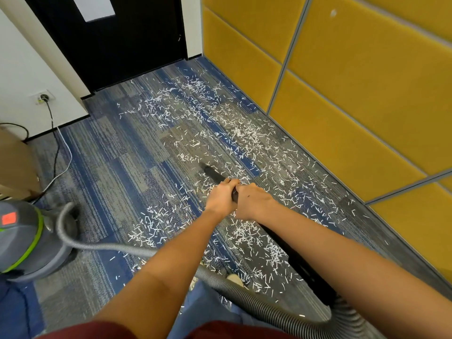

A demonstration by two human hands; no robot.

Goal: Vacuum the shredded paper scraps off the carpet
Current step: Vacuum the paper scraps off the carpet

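White shredded paper scraps (247, 135) lie scattered over the blue and grey carpet (110, 167), from the door down to my feet. Both my hands grip the black vacuum wand (215, 176), one right behind the other. My left hand (221, 195) holds it further forward, and my right hand (254, 200) holds it just behind. The wand's tip points down at the carpet among the scraps. A grey ribbed hose (244, 299) runs from the wand's rear end to the grey vacuum canister (27, 241) at the left.
Yellow padded wall panels (354, 89) line the right side. A black door (117, 37) closes the far end. A black cable (55, 152) runs from a wall socket (44, 97) down to the canister. A brown cardboard box (17, 165) stands at the left edge.
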